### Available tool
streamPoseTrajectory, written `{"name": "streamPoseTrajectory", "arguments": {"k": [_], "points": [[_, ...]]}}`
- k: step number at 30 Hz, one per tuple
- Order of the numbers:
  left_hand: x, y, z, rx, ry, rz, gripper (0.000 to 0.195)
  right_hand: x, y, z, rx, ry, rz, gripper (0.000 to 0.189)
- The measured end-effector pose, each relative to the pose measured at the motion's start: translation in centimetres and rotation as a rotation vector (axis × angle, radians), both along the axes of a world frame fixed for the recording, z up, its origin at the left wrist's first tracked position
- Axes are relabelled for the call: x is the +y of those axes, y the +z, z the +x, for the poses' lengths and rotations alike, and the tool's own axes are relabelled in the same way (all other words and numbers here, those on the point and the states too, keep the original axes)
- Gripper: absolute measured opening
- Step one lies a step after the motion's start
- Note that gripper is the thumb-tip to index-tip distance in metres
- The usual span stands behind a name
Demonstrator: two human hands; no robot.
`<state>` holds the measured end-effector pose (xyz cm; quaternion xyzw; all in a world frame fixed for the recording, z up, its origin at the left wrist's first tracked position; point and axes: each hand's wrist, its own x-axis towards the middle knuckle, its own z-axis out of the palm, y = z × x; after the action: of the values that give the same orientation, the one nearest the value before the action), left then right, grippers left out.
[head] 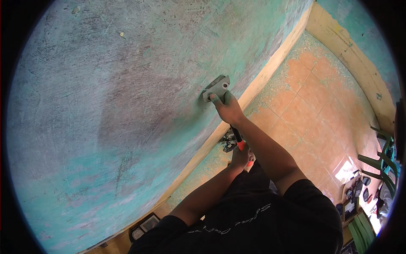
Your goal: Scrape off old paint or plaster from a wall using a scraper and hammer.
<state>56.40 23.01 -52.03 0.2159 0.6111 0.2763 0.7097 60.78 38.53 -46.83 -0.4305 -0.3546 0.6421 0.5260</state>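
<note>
My right hand [231, 109] grips a paint scraper by its grey head [219, 87], the thumb pressed beside a round screw or knob. The blade edge rests against a wall [152, 104] whose turquoise paint is partly worn down to greyish patches. A black shaft [235, 133] runs down from the head to an orange-and-black grip [241, 145]. Around that grip my left hand [241, 157] is closed, close to my body. Greenish dust coats the fingertips of my right hand.
A cream skirting band [269, 68] edges the wall's foot. Paint flakes lie over the orange tile floor [295, 104]. Dark crumpled items [229, 141] sit near the wall base. Right, a green plastic chair [374, 162] stands by scattered shoes [365, 193]. Framed items [149, 224] lean at lower left.
</note>
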Motion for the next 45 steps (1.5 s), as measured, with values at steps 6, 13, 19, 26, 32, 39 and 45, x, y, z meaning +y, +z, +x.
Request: {"name": "streamPoseTrajectory", "arguments": {"k": [6,13,19,26,32,39,45], "points": [[0.1,-0.9,0.0,-0.098,-0.038,-0.014,0.032,0.1,-1.0,0.1,-0.092,-0.032,0.043,0.028],[1.6,-4.6,-0.6,-0.195,-0.049,0.047,0.032,0.1,-0.8,0.0,-0.075,-0.047,0.118,0.024],[4.7,-4.7,-0.3,-0.106,0.112,0.174,0.025,0.7,-1.7,0.3,-0.068,0.057,0.012,0.024],[7.0,-6.3,3.6,0.005,0.472,0.196,0.033,2.9,-1.5,1.8,0.125,0.41,-0.096,0.02],[7.8,-5.9,7.4,0.086,0.642,0.149,0.043,4.0,-3.1,2.9,0.016,0.611,-0.031,0.025],[7.8,-5.7,7.7,0.15,0.605,0.162,0.045,4.0,-2.4,3.3,-0.003,0.549,-0.044,0.032],[7.8,-5.7,7.0,0.192,0.516,0.144,0.036,3.8,-1.8,3.0,-0.012,0.453,-0.056,0.036]]}}
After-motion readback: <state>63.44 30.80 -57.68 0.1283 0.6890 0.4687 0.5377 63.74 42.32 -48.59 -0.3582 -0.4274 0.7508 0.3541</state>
